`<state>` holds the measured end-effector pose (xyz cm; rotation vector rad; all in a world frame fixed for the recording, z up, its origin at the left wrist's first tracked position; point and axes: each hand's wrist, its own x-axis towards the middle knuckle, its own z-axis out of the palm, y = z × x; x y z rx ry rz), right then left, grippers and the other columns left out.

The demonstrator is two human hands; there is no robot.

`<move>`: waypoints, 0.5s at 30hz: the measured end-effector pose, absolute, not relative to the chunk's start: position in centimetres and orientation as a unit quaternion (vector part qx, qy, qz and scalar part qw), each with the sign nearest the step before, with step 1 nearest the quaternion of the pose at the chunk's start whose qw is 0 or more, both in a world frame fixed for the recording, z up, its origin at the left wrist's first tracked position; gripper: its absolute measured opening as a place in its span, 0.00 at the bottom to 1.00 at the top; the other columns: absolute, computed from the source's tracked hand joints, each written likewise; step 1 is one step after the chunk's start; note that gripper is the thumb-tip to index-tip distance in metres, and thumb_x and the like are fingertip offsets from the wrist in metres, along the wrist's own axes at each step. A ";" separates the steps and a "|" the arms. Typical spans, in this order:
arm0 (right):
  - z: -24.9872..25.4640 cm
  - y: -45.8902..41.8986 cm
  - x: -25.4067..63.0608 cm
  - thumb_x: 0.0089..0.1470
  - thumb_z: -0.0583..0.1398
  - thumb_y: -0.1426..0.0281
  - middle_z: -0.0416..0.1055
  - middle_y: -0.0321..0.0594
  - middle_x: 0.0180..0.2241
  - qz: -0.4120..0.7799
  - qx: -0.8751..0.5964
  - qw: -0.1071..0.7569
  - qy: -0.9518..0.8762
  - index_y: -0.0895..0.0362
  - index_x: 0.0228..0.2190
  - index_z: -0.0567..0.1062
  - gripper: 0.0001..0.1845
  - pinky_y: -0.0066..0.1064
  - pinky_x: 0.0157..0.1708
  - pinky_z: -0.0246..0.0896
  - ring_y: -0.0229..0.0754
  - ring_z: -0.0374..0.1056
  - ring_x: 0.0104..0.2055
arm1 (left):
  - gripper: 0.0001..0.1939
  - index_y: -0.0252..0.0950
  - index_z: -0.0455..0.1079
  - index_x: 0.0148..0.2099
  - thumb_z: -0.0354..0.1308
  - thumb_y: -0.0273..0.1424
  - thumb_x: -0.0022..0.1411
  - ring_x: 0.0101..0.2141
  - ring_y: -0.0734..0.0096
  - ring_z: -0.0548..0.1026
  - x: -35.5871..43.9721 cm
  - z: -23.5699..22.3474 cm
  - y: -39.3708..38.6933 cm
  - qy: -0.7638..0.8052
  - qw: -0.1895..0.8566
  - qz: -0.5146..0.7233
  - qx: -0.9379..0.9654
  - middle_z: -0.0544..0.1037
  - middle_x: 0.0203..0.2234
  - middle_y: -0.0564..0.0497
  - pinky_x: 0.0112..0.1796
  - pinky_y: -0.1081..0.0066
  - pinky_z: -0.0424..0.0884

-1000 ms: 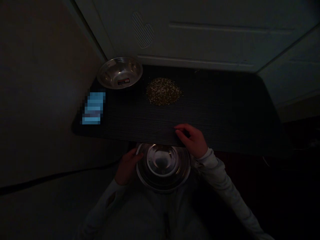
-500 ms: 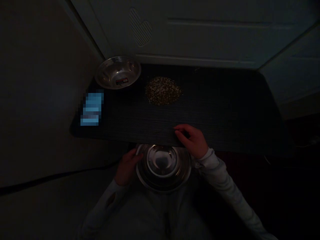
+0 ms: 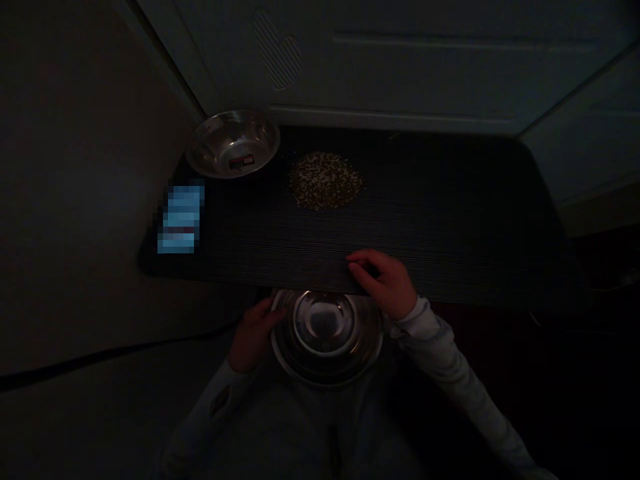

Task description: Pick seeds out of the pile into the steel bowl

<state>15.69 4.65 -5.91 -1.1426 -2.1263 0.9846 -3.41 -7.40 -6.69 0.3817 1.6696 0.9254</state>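
My left hand [image 3: 251, 333] grips the left rim of a shiny metal bowl [image 3: 367, 347] at my lap, its thumb over the edge. The bowl's far side is hidden under the table [image 3: 450, 213]. A round raised or inner ring shows at its middle; whether that is a second, smaller bowl I cannot tell. Over the table's front edge is my right hand [image 3: 387, 283], thumb and index finger bent towards each other in a pinch. Whatever may be between those fingertips is too dark to make out. Beyond it on the dark tabletop lies a heap of small mixed grains [image 3: 326, 181].
Another metal bowl [image 3: 234, 145] with a label inside stands at the table's back left. A lit screen, blurred out [image 3: 181, 220], lies in front of it. Behind rises a pale panel [image 3: 425, 80] with a heart relief. A dark strap [image 3: 125, 351] stretches across the lower left.
The view has shifted very slightly. Both hands, the metal bowls and the heap of grains look the same as before.
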 end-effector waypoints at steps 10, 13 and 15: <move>-5.8 4.6 15.7 0.47 0.53 0.67 0.68 0.37 0.27 0.354 -0.425 0.254 -0.794 0.55 0.32 0.70 0.09 0.29 0.31 0.57 0.35 0.62 0.29 | 0.14 0.35 0.70 0.36 0.57 0.33 0.43 0.32 0.64 0.73 -3.3 -6.4 -7.2 0.717 0.557 0.387 0.162 0.78 0.28 0.52 0.34 0.69 0.65; -5.8 4.6 15.7 0.48 0.53 0.67 0.68 0.36 0.27 0.356 -0.424 0.252 -0.794 0.56 0.32 0.70 0.09 0.29 0.31 0.57 0.35 0.62 0.30 | 0.14 0.36 0.70 0.36 0.57 0.33 0.43 0.32 0.65 0.73 -3.2 -6.3 -7.2 0.719 0.557 0.386 0.152 0.78 0.28 0.53 0.34 0.69 0.65; -5.8 4.6 15.7 0.48 0.53 0.67 0.68 0.36 0.27 0.354 -0.423 0.255 -0.795 0.56 0.32 0.70 0.09 0.29 0.32 0.56 0.35 0.62 0.30 | 0.15 0.36 0.70 0.36 0.58 0.34 0.43 0.32 0.65 0.73 -3.2 -6.3 -7.2 0.718 0.561 0.384 0.150 0.78 0.28 0.52 0.33 0.69 0.66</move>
